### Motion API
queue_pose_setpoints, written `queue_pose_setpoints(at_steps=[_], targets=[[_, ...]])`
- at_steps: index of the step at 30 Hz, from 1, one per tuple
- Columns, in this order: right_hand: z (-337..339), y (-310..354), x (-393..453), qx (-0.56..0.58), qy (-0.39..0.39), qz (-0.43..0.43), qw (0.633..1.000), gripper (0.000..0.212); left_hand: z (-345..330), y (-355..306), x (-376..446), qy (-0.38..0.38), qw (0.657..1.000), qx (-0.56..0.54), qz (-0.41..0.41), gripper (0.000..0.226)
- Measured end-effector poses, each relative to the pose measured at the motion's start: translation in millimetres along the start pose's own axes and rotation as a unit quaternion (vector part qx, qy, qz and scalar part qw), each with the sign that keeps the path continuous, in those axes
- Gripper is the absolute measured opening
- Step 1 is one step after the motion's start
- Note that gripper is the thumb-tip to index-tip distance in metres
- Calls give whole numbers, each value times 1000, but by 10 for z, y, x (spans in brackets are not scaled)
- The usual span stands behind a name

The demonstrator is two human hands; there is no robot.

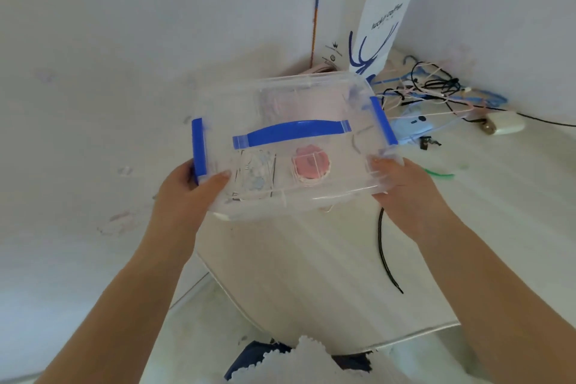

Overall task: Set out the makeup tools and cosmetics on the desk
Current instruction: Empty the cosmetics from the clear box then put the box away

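I hold a clear plastic storage box (311, 103) above the white desk (311, 274). It has a blue carry handle (291, 131) on its lid and a blue clip on each short side. My left hand (190, 193) grips the box's near left corner, thumb on the lid beside the left clip (199, 146). My right hand (402, 187) grips the near right corner below the right clip (384, 120). Through the lid I see a round pink compact (310, 167) and a small clear packet (255, 174).
A white paper bag with blue print (377, 19) stands in the far corner against the wall. A tangle of blue, black and white cables (436, 93) and a white charger (506, 125) lie at the right. A loose black cord (386, 256) crosses the desk.
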State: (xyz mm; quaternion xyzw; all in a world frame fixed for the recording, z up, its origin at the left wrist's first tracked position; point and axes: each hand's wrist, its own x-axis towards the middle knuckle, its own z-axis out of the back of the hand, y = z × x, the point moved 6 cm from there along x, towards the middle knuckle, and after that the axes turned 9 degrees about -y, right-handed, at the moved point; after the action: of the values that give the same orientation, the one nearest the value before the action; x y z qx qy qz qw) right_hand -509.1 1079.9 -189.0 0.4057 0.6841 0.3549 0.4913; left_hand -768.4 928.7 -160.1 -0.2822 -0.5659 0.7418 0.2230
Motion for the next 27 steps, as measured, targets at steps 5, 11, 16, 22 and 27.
queue_pose_setpoints(at_steps=[5,11,16,22,27], targets=[[708,247,-318,16,-59,47,997,22,-650,-123,-157,81,996,16,-17,9],[1863,315,-653,34,-175,63,982,28,-1658,-219,-577,181,983,23,-33,15],[3033,433,-1004,48,-256,72,963,14,-2672,-312,-1224,250,965,66,-48,21],[4151,644,-1348,92,-283,81,951,11,-3695,-435,-1963,331,936,96,-70,26],[4848,740,-1653,105,-337,103,930,6,-4396,-485,-2410,386,915,94,-71,36]])
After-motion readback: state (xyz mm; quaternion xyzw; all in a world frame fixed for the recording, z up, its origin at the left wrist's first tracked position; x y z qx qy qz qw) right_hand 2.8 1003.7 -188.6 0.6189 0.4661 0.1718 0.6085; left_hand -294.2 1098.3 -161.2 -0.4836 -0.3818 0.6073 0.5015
